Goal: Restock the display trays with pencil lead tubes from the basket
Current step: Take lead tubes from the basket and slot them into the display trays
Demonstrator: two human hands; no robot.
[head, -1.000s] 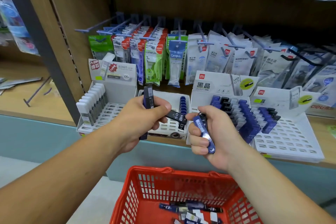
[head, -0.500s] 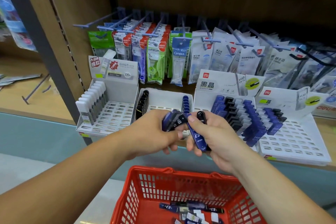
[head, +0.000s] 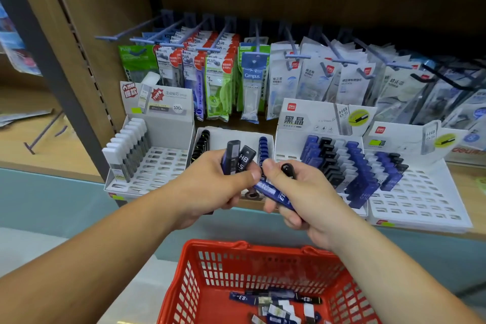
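The tubes [head: 238, 159] look light, stiff and smooth. They are hard plastic cases that will not bend but probably slip against each other when bunched. The lead inside is likely brittle, so a drop is worth avoiding. Each is best pinched across its flat sides near the middle, one at a time and cap up, leaving the foot free to enter a slot. The left hand [head: 207, 192] is closed round a few of them, held upright with their tops fanned above the thumb and a dark one marked HB foremost. The right hand [head: 302, 194] grips a blue tube [head: 274, 193] slanting down across the palm, and a black cap [head: 287, 168] stands up by the forefinger. Both forearms reach forward over the basket [head: 263, 246], where loose tubes [head: 273, 300] lie on the bottom. The hands meet, thumbs almost touching, just in front of the middle tray [head: 234, 137] on the shelf, which has a black row and a blue row at its sides.
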